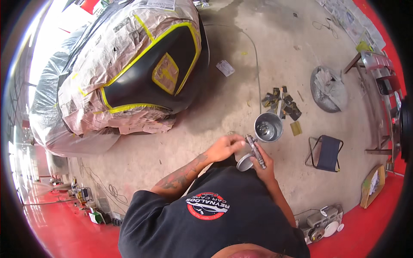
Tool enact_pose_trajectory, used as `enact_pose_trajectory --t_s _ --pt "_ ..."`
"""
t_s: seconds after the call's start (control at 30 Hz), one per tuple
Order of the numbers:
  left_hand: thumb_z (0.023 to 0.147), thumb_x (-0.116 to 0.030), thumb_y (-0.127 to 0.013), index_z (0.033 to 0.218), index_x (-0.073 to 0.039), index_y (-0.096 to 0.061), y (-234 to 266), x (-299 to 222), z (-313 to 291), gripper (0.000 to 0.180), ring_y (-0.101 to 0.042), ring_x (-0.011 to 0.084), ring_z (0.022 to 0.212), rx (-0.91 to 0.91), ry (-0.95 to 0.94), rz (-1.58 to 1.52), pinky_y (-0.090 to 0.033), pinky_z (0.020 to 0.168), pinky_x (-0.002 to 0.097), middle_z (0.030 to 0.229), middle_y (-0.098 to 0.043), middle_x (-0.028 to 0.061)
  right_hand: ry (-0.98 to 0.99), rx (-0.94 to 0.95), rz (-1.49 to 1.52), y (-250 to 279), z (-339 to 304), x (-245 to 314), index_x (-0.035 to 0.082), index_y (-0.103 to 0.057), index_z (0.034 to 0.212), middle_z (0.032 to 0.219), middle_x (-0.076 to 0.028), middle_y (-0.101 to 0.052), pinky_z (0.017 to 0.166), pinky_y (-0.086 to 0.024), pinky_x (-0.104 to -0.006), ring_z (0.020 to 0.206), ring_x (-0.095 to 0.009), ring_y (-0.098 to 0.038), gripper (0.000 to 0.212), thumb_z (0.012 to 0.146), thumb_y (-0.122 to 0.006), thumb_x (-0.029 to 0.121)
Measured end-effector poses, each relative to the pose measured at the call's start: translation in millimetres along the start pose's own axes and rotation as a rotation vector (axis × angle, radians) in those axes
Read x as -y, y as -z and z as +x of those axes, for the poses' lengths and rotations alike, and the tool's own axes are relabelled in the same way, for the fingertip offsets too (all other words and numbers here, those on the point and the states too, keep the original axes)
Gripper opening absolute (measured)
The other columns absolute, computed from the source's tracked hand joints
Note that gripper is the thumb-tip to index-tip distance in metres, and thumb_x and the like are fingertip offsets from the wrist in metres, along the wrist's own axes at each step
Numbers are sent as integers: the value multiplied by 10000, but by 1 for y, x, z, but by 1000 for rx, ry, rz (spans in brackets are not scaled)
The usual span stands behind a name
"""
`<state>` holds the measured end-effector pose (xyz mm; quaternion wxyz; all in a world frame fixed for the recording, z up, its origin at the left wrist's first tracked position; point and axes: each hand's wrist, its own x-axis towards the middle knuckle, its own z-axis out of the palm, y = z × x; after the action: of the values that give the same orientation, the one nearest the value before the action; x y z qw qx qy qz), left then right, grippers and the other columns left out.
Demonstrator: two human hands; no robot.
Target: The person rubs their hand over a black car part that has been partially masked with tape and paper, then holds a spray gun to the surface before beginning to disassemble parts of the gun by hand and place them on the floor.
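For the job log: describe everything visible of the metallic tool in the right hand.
The metallic tool looks like a spray gun: silver-grey, slim, with a round grey cup-like part at its lower left. It slants, upper end leaning left, below the bucket in view. The right hand holds it; the left hand is by its upper end, contact unclear. Finer parts are unclear.

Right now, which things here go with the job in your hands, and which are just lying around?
Seem to belong:
long silver metal tool, in the right hand; left hand close to it
round silver cup, beside that tool

Seem just lying about:
dark blue fabric folding stool
flat white paper sheet
small square yellowish piece
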<state>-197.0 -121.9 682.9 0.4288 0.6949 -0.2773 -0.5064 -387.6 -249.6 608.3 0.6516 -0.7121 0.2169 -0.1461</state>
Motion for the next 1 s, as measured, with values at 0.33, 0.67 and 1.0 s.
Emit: enact_pose_trajectory --t_s 0.33,0.67,1.0 --pt "802 -1 -625 931 -24 -705 30 -123 4 153 -688 365 894 274 -456 1204 -557 788 420 997 -699 143 223 132 -177 -9 3 -1 69 -557 1405 1172 -189 -678 903 -515 -357 1044 -304 -686 570 861 -718 9" --pt "712 -88 -649 688 15 -653 31 -59 54 105 -681 343 634 577 -619 1375 -514 564 435 657 -649 224 182 172 -206 -7 -6 4 81 -543 1423 1175 -192 -669 912 -510 -358 1058 -324 -675 597 857 -714 -3" --pt "828 -222 -731 809 -70 -757 14 12 114 156 -708 304 844 788 -201 1663 -551 780 428 899 -749 113 177 173 -206 -11 -9 -3 147 -505 1466 1245 -183 -646 929 -513 -416 1116 -380 -639 706 804 -684 -23"
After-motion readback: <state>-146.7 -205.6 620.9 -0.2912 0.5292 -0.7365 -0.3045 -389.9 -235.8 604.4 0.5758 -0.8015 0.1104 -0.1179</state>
